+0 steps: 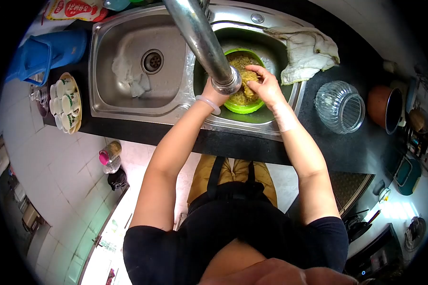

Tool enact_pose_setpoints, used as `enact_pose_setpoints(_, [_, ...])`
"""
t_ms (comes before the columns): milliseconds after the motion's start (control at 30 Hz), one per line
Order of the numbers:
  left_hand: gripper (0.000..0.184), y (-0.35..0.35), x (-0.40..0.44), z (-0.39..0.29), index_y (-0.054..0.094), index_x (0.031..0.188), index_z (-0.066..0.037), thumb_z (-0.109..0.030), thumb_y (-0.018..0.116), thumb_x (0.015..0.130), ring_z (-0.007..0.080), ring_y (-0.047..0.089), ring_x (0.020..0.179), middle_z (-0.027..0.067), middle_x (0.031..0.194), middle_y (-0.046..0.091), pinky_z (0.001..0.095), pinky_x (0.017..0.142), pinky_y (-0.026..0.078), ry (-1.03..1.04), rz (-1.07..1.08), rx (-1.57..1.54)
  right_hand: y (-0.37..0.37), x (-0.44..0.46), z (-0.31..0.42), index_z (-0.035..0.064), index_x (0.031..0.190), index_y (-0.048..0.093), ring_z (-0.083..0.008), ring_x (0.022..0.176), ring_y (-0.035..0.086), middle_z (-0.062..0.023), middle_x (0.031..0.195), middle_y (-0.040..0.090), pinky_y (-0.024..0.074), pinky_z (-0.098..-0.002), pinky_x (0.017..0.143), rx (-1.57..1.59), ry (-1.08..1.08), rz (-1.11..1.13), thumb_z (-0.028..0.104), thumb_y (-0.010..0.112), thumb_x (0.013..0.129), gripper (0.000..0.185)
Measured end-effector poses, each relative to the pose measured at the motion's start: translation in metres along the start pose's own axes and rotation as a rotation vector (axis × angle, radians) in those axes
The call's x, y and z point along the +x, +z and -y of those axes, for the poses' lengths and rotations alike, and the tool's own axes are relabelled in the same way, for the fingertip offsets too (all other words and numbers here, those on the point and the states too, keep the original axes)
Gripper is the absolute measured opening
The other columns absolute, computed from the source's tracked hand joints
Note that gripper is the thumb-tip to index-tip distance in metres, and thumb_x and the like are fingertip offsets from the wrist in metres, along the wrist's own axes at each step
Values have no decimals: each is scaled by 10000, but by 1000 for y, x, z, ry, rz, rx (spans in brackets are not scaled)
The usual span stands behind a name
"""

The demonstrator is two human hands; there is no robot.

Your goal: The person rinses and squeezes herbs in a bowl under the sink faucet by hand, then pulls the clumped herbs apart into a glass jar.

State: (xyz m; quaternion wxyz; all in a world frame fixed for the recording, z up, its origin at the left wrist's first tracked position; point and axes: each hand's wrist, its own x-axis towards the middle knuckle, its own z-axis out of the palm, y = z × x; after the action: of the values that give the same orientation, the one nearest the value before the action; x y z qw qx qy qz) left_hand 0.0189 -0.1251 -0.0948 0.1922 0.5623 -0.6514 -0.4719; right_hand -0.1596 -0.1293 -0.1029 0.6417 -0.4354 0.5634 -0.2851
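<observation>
Where the long black counter (352, 154) runs from left to right, a steel sink (138, 113) is set into it, with two basins side by side. A big shiny tap (199, 40) comes in from the far side and hangs over the middle, so it hides a little of what is under it. To the left of the sink is a blue jug (64, 50), well out of the way. A white cloth (305, 54) lies over the far right corner of the sink, maybe so it is easy to grab. A glass jar (337, 107) sits to the right, apart from the sink, perhaps so it does not get bumped.

The green bowl (245, 109) is in the right basin (278, 50), likely so spills drop there. It holds yellow-brown bits (238, 97). The right hand (267, 86) has its thumb and fingers closed around a yellow lump (249, 78), probably to stop it falling apart. The left hand (216, 93) is by the bowl's left side, but the tap hides its fingers, so I cannot tell if it grips anything. A pale bangle (210, 103) circles that wrist.
</observation>
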Motion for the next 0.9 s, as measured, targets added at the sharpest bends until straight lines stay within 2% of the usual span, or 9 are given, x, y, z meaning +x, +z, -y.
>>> enact_pose_setpoints(100, [800,-2,-4,-10,298,1332,-6,-107,705,650,381,431,1176,261,1281,404,420,1012,326,-9,114,199,2,1,-6,56,1255,473,-337,1130,496,-222,1223,500,381,-358,988,-527,-285,-17,57,651,694,588])
enact_pose_setpoints(233, [962,25,4,8,171,1412,-78,-159,747,646,457,278,1281,299,1415,191,484,1065,238,-43,160,453,19,-2,-10,78,1339,365,-432,1206,388,-237,1381,312,337,-444,1026,-1033,-207,16,67,626,716,675])
enact_pose_setpoints(333, [860,55,16,39,200,1411,-125,-144,687,703,478,287,1263,296,1406,211,505,1057,240,-31,54,542,31,15,-70,89,1354,337,-459,1198,382,-241,1398,281,338,-479,1017,-1046,-210,-10,51,557,755,639])
enact_pose_setpoints(433, [760,76,26,63,244,1398,-138,-121,631,744,497,327,1223,289,1395,230,524,1034,266,45,-124,541,36,21,-65,88,1349,349,-469,1198,376,-244,1409,252,357,-473,1000,-872,-79,-74,33,485,779,589])
enact_pose_setpoints(567, [575,58,30,54,466,1233,-108,-44,639,689,367,479,1117,221,1217,485,422,983,357,-121,-60,210,22,41,-78,78,1212,523,-393,1026,549,-218,1153,554,443,-422,897,-468,-36,-236,-42,563,705,522])
enact_pose_setpoints(600, [525,55,25,49,507,1168,-82,11,615,662,308,520,1080,174,1129,553,366,957,388,-37,-161,157,28,39,-71,67,1153,566,-279,922,603,-146,986,635,474,-353,838,-130,93,-299,-66,584,697,476])
enact_pose_setpoints(733, [556,33,15,38,473,1222,-87,15,566,683,229,511,1095,101,1139,547,328,930,411,-35,-86,-320,31,13,-43,10,1214,509,-155,946,568,-121,1082,585,460,-271,836,515,210,-144,-12,575,765,455])
enact_pose_setpoints(833, [552,39,10,49,452,1253,-103,-25,591,725,204,503,1104,79,1159,538,324,918,419,-265,-22,-1296,39,-15,-12,-24,1300,412,-153,1014,534,-127,1150,553,416,-262,898,636,82,-134,72,583,815,523])
enact_pose_setpoints(900, [500,41,7,39,445,1256,-100,-140,638,796,177,509,1069,69,1148,537,324,896,429,-283,-98,-1292,47,-34,15,-36,1394,218,-187,1177,437,-157,1284,452,324,-268,994,646,22,-122,198,586,871,681])
